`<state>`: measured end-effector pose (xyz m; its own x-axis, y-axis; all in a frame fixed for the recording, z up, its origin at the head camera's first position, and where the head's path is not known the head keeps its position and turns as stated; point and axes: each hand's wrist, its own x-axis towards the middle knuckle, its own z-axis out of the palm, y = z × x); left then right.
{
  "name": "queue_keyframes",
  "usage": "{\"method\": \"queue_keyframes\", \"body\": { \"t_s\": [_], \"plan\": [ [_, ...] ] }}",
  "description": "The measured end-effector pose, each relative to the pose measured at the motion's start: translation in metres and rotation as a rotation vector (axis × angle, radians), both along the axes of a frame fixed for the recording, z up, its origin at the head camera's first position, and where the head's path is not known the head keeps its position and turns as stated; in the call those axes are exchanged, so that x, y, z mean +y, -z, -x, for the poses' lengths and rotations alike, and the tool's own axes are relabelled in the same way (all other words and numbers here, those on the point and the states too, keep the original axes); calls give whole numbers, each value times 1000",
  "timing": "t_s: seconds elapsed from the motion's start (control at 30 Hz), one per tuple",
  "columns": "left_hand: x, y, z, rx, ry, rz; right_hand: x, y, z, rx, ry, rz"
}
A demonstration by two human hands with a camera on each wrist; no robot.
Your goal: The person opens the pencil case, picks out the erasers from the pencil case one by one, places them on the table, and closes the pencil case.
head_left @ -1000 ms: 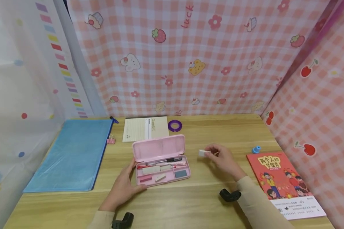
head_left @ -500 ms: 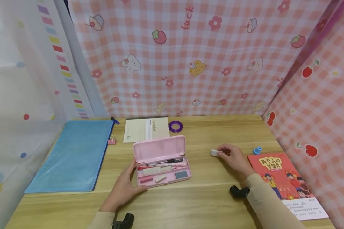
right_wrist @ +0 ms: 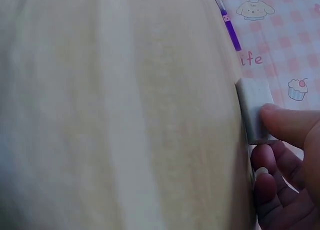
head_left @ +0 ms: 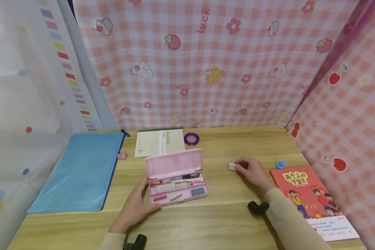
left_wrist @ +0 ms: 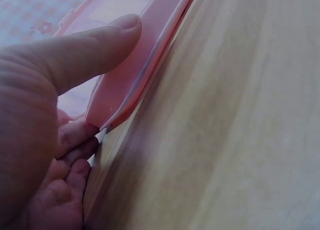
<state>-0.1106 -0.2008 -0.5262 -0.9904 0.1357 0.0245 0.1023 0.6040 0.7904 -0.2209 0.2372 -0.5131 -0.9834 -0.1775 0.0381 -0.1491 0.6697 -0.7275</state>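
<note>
In the head view, an open pink pencil case [head_left: 173, 162] lies on the table with its lid tilted back. Inside it are a black pen [head_left: 190, 176], white blocks [head_left: 165, 188], a pink piece [head_left: 159, 197], a small white eraser [head_left: 175, 196] and a grey-blue block [head_left: 198, 191]. My left hand [head_left: 135, 208] holds the case at its left end, thumb by the front edge; the left wrist view shows the thumb [left_wrist: 100, 49] over the pink wall. To the right of the case, my right hand [head_left: 253, 173] pinches a white eraser [right_wrist: 254, 107] at table level.
Behind the case lie a notebook [head_left: 153, 142] and a purple tape roll [head_left: 191, 139]. A blue folder [head_left: 78, 170] and a pink binder clip [head_left: 122, 155] are at left. At right lie a red book [head_left: 312, 198] and a small blue object [head_left: 280, 164].
My right hand has moved right, away from the pencil case, with the white eraser, then slightly back left. The left hand has stayed on the case.
</note>
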Motion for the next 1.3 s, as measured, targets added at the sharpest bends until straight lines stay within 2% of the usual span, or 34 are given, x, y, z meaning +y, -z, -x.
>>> {"method": "queue_keyframes", "body": {
  "t_s": [0.33, 0.53, 0.7, 0.9, 1.1, 1.3],
  "plan": [
    [0, 0, 0, -4, -5, -2, -7, 4, 2, 34, 2, -50],
    [-1, -1, 0, 2, -7, 3, -17, -1, 11, -7, 8, -72],
    [0, -2, 0, -5, -1, -11, -23, -1, 18, -20, 32, -61],
    [-1, -1, 0, 6, -6, 4, -24, -1, 19, -19, 33, -37],
    [-1, -2, -1, 5, -1, 1, -19, -9, 11, -8, 26, 7],
    [0, -1, -1, 7, -3, 4, -31, -19, -9, -17, -47, 31]
  ]
}}
